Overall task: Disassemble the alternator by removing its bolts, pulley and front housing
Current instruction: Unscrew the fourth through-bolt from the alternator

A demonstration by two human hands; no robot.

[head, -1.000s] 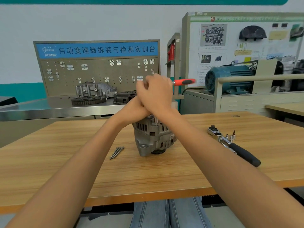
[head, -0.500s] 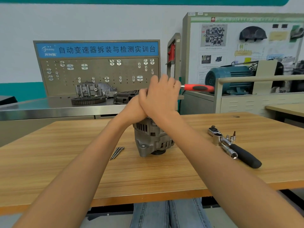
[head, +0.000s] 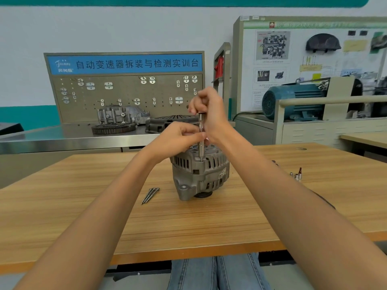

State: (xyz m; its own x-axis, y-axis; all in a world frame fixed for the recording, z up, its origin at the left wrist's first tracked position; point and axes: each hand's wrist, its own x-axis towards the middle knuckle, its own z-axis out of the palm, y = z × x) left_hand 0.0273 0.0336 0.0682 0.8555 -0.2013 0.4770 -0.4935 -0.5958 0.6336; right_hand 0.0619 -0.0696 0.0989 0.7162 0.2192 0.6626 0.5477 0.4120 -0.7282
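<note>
Three loose bolts [head: 150, 195] lie on the wooden table [head: 62, 216], just left of the alternator [head: 200, 172] standing mid-table. The left hand [head: 178, 139] pinches a metal driver shaft [head: 201, 137] planted upright in the housing top. The right hand [head: 209, 109] is curled around the shaft's upper end. Small sockets [head: 297, 174] sit further right.

Bright, even indoor light from overhead. Only soft, faint shadows under the alternator [head: 200, 172] and forearms on the wooden table [head: 62, 216]. Mild sheen on the steel bench [head: 52, 137]. Wide-angle bowing toward the edges. Slightly soft throughout, the far poster board [head: 293, 59] blurred.
</note>
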